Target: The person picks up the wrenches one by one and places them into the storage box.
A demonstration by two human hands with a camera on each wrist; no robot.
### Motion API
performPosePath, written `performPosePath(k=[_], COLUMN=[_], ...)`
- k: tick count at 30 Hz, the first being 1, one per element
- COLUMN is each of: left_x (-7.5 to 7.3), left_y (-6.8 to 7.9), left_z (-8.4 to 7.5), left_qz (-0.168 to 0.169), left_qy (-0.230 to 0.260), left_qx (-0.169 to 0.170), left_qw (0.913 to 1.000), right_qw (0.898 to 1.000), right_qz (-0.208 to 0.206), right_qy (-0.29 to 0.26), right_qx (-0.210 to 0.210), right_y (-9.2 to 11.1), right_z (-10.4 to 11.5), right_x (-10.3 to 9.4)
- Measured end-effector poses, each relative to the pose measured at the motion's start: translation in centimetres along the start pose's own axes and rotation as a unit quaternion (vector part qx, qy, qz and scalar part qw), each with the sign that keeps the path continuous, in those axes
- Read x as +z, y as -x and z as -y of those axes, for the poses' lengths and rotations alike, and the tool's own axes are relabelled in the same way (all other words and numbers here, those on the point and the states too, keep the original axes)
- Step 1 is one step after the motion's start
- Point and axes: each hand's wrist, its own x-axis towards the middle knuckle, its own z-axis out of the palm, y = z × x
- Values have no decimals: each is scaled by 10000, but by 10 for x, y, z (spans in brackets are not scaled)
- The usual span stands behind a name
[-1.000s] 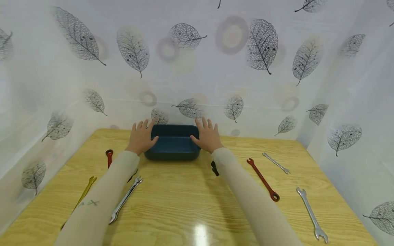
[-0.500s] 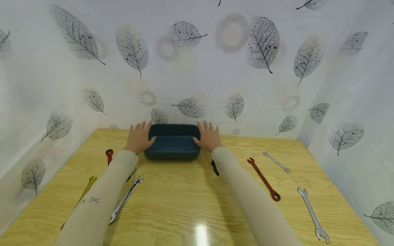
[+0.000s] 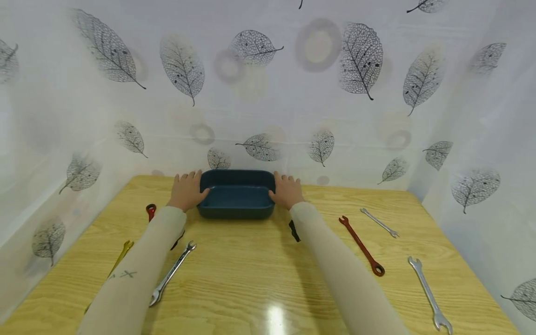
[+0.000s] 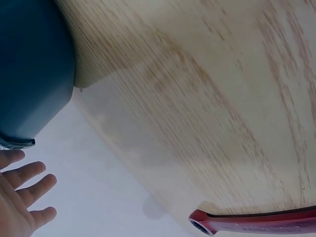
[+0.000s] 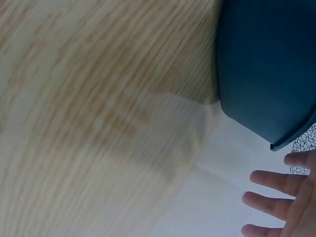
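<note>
A dark blue-green rectangular bin point(image 3: 236, 213) stands at the back of the wooden table, its inside bare. My left hand point(image 3: 186, 190) is at its left end, thumb reaching over the rim. At the opposite end is my right hand point(image 3: 288, 191), its thumb likewise at the rim. In the left wrist view, the fingers point(image 4: 37, 190) stretch out straight and spread, just below the bin's rim. The right wrist view has the right fingers point(image 5: 269, 203) extended and apart, close to the bin's edge.
Left of the bin lie a red wrench point(image 3: 151, 212), a yellow wrench point(image 3: 122, 257) and a silver wrench point(image 3: 172, 274), partly behind my left sleeve. On the right are another red wrench point(image 3: 362, 246), a small silver wrench point(image 3: 380, 223) and a larger silver one. A leaf-print curtain point(image 3: 259, 93) surrounds the table.
Both hands have drawn slightly apart toward the bin's outer ends, and their fingers have come lower beside it. The bin and wrenches stay in place; the view shifts a little.
</note>
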Motion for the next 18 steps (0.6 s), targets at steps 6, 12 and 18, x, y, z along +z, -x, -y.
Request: performPosePath(k=[6,12,18], left_x=[-1,-1,-1], left_y=[1,1,0], left_z=[-1,-2,-1], left_qz=[143,298,248], left_qy=[-106,-51,223], left_qx=[-96,-200,-370], left_qw=[9998,9993,9988], right_qw=[9998,9997,9996], right_qz=[161,60,-70], right_qy=[-16,93,110], right_qx=[115,213,258], right_y=[2,1,0], right_z=[1,2,2], right_x=[-2,1,6])
